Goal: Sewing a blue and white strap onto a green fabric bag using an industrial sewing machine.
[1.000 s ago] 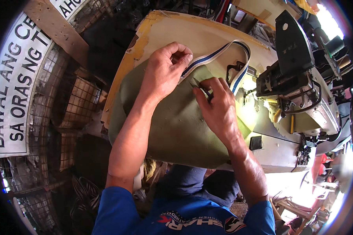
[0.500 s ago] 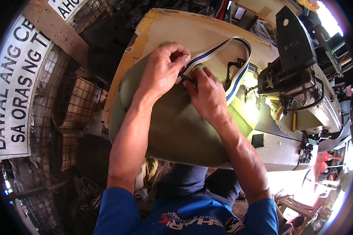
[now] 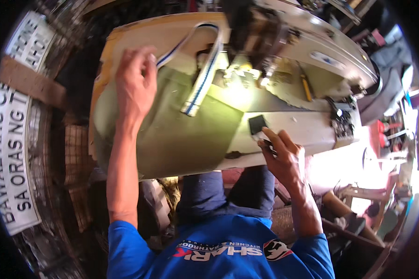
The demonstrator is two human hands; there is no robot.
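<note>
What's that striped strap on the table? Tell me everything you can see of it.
The strap is a narrow, flexible, pale band with blue striping along its length, woven-looking. It bends in a loop over the cream tabletop. One end rests on the green material; the other part reaches the left hand, where blur hides whether it is gripped.

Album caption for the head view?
Left hand beside a striped strap, right hand by a black square, green fabric between.

Strap partly on fabric; right grip near black patch.
</note>
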